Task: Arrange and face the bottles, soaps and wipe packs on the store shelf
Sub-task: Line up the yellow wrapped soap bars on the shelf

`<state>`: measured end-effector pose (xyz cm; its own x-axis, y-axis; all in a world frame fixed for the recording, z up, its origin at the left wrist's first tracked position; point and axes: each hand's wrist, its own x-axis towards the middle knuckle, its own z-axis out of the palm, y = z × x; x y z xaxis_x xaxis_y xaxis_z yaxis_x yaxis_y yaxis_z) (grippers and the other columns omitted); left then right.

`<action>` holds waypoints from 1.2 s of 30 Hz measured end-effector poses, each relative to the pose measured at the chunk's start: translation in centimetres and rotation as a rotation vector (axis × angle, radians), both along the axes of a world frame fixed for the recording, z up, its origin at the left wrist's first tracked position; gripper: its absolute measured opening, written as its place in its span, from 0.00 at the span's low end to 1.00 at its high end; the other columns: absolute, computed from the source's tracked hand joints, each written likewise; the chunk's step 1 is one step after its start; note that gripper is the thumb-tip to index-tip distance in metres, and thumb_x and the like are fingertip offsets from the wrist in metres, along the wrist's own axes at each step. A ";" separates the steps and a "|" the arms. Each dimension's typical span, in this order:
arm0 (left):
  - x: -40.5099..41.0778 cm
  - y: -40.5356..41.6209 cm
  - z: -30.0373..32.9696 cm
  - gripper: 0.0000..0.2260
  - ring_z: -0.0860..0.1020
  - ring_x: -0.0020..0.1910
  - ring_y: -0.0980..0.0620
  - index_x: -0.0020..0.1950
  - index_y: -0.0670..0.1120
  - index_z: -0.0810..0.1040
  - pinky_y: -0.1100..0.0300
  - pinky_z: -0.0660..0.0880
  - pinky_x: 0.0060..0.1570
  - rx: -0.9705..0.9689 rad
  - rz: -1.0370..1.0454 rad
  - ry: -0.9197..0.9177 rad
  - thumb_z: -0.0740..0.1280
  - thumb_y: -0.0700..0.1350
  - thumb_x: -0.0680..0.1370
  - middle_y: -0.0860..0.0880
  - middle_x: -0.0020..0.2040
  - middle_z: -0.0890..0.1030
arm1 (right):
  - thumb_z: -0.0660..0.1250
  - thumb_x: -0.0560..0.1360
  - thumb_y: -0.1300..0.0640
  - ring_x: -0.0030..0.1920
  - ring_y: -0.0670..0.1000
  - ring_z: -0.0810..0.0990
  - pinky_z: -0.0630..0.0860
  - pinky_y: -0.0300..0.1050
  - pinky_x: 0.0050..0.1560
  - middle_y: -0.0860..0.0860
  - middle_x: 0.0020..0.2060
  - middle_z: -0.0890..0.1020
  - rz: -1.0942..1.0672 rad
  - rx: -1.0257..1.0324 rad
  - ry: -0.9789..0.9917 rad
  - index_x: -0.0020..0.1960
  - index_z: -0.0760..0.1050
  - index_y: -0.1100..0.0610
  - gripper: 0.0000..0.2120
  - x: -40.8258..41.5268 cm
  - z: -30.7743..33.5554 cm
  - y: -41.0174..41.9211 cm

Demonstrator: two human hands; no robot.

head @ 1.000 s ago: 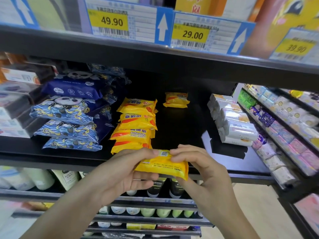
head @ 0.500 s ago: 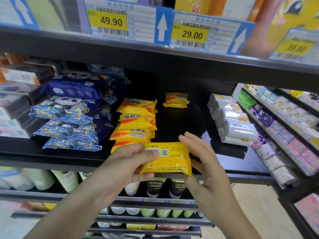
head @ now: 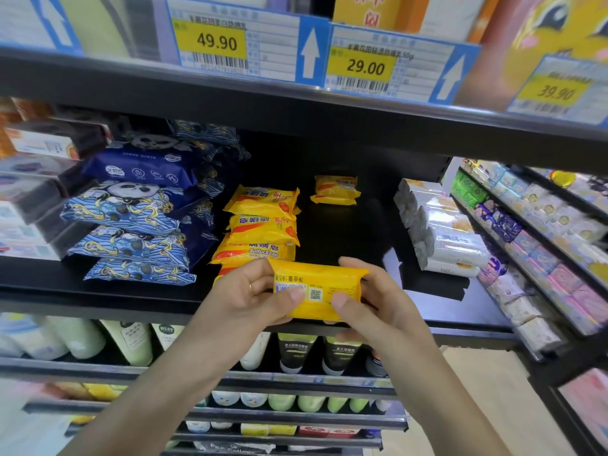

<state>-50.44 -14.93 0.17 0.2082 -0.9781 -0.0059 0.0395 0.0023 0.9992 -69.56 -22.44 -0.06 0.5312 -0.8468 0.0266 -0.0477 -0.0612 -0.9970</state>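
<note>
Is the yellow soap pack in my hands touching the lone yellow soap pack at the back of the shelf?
Apart. The head view shows bare black shelf between the held soap pack and the lone soap pack further back.

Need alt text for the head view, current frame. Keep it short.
Two hands, left hand and right hand, hold a yellow soap pack by its ends at the front edge of a black store shelf, its back with the QR code facing the camera. Behind it is a stack of yellow sulfur soaps, with blue panda wipe packs to the left and white soap bars to the right.
</note>
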 end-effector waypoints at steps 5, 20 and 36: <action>0.0 0.3 -0.4 0.13 0.85 0.55 0.49 0.59 0.43 0.80 0.56 0.81 0.59 -0.007 0.019 0.006 0.72 0.45 0.76 0.48 0.55 0.87 | 0.71 0.75 0.53 0.44 0.53 0.85 0.81 0.44 0.44 0.50 0.51 0.86 0.008 -0.027 -0.009 0.62 0.79 0.48 0.15 0.5 -0.2 0.1; 0.5 0.6 0.7 0.35 0.85 0.45 0.44 0.62 0.45 0.82 0.53 0.80 0.39 0.351 -0.002 0.197 0.65 0.74 0.72 0.42 0.51 0.87 | 0.73 0.77 0.63 0.50 0.48 0.81 0.79 0.45 0.51 0.47 0.50 0.83 0.014 -0.232 -0.158 0.57 0.82 0.48 0.13 0.0 -0.5 0.5; -0.1 -0.9 0.5 0.19 0.85 0.36 0.49 0.56 0.40 0.84 0.60 0.83 0.34 0.360 0.001 0.340 0.76 0.46 0.68 0.39 0.46 0.87 | 0.74 0.71 0.67 0.67 0.54 0.77 0.80 0.49 0.56 0.43 0.67 0.75 0.077 -0.418 -0.015 0.56 0.82 0.41 0.23 -1.1 -2.1 0.2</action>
